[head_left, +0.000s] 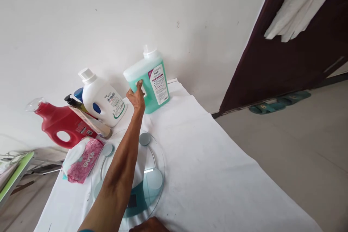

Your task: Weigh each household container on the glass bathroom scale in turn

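Observation:
My left hand (136,97) reaches across to the back of the table, fingers wrapped round the handle of a translucent jug of green liquid detergent (149,96). The jug has a clear-white cap and a white label. Its base is at the cloth near the wall; whether it touches the cloth I cannot tell. Beneath my left forearm lies a round glass scale (152,152) with a dark display, partly covered by the arm. Only the back of my right hand (149,225) shows at the bottom edge, near the scale's front rim; its fingers are hidden.
Left of the jug stand a white detergent bottle (102,96), a dark pump bottle (77,104), a pale tube (92,121) and a red jug (61,117). A pink tissue pack (84,161) lies before them. White cloth (217,177) covers the table; slippers (280,102) rest on the floor.

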A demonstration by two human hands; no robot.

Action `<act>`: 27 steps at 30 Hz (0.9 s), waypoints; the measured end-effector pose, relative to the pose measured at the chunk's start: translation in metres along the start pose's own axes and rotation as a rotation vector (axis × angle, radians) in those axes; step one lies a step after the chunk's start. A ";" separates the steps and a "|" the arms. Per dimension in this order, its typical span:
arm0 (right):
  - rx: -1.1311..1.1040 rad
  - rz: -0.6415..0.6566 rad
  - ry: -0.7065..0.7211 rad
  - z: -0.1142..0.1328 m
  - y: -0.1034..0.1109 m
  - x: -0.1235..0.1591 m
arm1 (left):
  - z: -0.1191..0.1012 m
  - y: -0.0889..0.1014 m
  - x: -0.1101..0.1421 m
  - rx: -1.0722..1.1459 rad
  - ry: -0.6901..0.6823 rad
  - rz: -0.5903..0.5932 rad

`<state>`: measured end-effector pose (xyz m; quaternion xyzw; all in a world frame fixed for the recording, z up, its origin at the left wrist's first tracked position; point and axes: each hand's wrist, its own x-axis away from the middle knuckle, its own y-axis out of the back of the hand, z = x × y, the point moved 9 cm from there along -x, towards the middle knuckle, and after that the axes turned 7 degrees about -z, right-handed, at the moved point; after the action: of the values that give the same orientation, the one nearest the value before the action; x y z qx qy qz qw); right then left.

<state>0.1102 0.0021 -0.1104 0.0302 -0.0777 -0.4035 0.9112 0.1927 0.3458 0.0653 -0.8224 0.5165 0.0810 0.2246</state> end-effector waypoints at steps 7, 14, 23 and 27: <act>0.006 0.035 0.087 0.003 0.002 0.027 | 0.007 -0.003 -0.008 -0.199 -0.067 0.008; -0.001 -0.050 0.144 0.025 0.015 0.038 | -0.023 0.040 0.021 -0.481 -0.154 0.178; -0.034 -0.081 0.045 0.031 0.023 0.045 | -0.164 0.187 0.034 -0.781 -0.673 -0.171; -0.021 -0.076 0.039 0.032 0.023 0.046 | -0.156 0.196 0.011 -0.833 -0.579 -0.100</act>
<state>0.1520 -0.0160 -0.0707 0.0314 -0.0544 -0.4382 0.8967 0.0081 0.1949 0.1432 -0.8098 0.3168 0.4936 0.0149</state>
